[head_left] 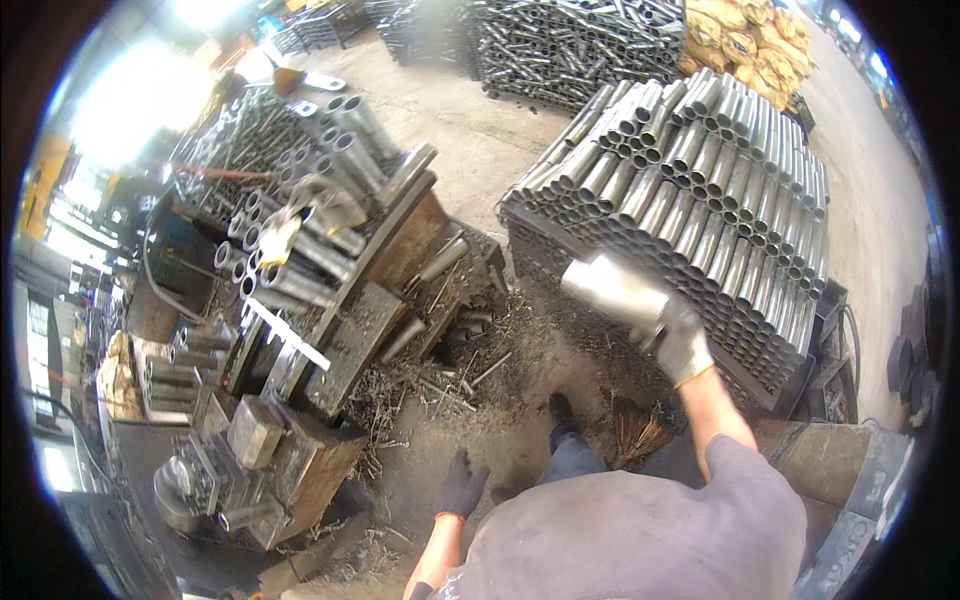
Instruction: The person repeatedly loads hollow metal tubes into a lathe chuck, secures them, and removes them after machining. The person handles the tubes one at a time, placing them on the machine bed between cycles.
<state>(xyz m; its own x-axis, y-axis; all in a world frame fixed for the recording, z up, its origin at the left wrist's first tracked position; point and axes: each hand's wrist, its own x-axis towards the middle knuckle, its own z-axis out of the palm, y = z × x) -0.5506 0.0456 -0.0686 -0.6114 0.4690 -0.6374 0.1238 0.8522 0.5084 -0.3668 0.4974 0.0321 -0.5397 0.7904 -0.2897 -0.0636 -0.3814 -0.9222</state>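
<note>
In a pale work glove, my right hand [684,346] grips one end of a short, shiny metal tube [612,288]. The tube is smeared by motion and is held out in front of a big stack of similar tubes [690,190] on the right. My left hand [463,486], in a dark glove, hangs low beside my leg with its fingers apart and nothing in it. Left of it stands a machine with a vise-like fixture [200,475], where a tube piece [250,513] lies.
A steel bench [365,330] at left bears many tubes [345,165], a pale glove [280,235] and a caliper [288,335]. Metal chips [450,385] litter the floor near a broom head [637,435]. Far back are a crate of metal parts [580,45] and yellowish sacks [750,45].
</note>
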